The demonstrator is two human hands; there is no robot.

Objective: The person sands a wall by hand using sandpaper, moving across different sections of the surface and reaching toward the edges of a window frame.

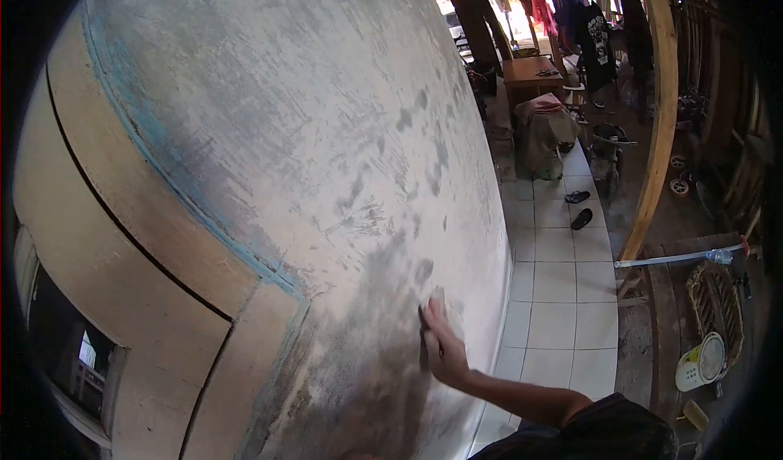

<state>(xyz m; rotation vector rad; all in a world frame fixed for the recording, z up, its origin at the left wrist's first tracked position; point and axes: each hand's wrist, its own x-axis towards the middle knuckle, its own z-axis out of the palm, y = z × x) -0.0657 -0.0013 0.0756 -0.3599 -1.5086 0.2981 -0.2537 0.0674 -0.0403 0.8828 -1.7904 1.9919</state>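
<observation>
My right hand (445,351) reaches up against the lower part of a grey-white plastered wall (326,117), fingers pointing upward. A thin dark edge shows between the fingers and the wall. It looks like a flat piece pressed under the hand, but I cannot make out its kind. Around the hand the wall is patchy, with dark smudges, scratches and a brownish shaded area below. My left hand is out of view.
A wooden frame (163,215) with a blue-painted edge borders the wall at left. White floor tiles (555,280) run along its right, with black sandals (581,218) on them. Farther off stand a wooden post (659,109), a table (530,71) and a white bucket (700,362).
</observation>
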